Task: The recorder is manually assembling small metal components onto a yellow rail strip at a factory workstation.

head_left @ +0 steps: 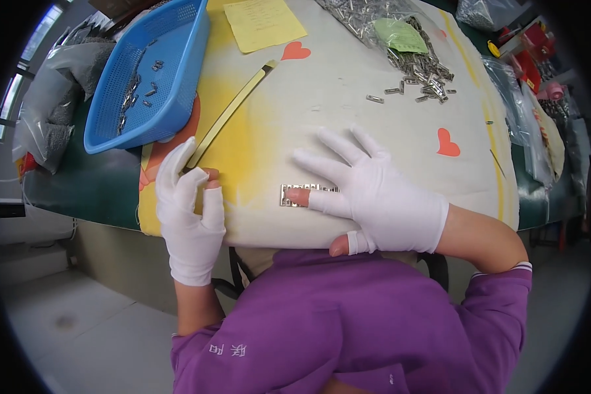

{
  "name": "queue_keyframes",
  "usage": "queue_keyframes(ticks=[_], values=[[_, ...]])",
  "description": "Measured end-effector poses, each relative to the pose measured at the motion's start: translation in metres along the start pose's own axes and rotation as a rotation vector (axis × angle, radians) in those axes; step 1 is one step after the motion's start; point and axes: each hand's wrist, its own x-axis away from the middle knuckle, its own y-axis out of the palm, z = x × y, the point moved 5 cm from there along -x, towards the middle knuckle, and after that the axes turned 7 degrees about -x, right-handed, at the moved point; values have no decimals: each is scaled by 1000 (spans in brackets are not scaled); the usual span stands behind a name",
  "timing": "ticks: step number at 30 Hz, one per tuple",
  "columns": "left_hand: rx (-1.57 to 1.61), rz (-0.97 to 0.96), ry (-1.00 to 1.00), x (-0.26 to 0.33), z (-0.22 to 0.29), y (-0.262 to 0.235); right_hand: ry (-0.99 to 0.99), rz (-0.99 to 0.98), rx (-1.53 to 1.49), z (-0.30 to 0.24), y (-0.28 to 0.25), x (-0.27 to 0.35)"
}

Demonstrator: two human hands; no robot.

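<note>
Right hand point(374, 194) flat, forefinger on metal clips point(300, 194); left hand point(189, 203) pinching strip point(233, 111).

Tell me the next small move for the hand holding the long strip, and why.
Probably swing the yellow strip down toward the row of small metal clips. The left hand pinches the strip's near end, while the right hand presses a bare fingertip on the row lined up on the cloth pad. The strip lies apart from the row, angled away toward the blue basket.

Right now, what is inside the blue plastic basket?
Inside the blue perforated plastic basket, a few small grey metal clips lie scattered along its bottom. The near wall covers part of the floor, so any pieces lying there cannot be seen.
</note>
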Motion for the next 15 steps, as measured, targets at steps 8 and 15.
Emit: queue_keyframes(ticks=[8, 15], values=[[-137, 16, 56, -5, 4, -6, 122, -36, 13, 16, -8, 61], [-262, -44, -64, -5, -22, -12, 223, 165, -39, 30, -16, 119]])
